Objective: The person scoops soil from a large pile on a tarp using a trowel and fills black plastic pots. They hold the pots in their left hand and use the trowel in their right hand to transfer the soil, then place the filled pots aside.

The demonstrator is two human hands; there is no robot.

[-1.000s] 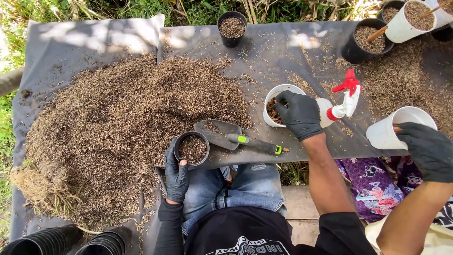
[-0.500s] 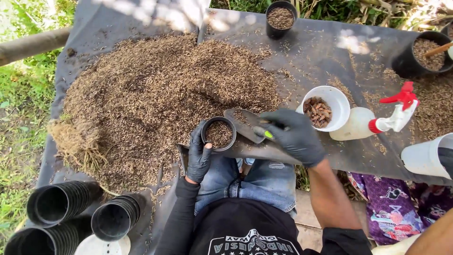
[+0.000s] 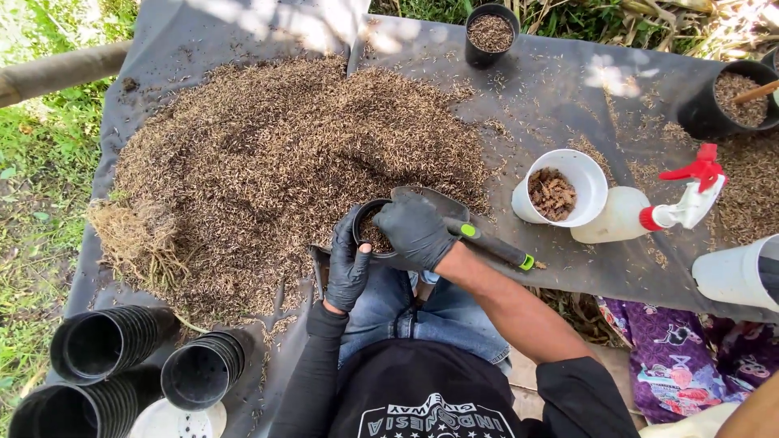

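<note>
Gloved hands work a small black pot (image 3: 375, 231) at the edge of a husk heap (image 3: 284, 162).

The left hand (image 3: 347, 264) grips the upright pot's near rim; the right hand (image 3: 415, 231) presses fingers-down over its mouth, apparently holding nothing. Just beside, a trowel (image 3: 466, 227) lies with its blade toward the heap and its handle running right. Further right stand a white cup (image 3: 568, 188) and a spray bottle (image 3: 649, 212).

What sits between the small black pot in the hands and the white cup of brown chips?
In the head view, the trowel lies between the small black pot and the white cup, on the grey sheet strewn with loose husks.
</note>
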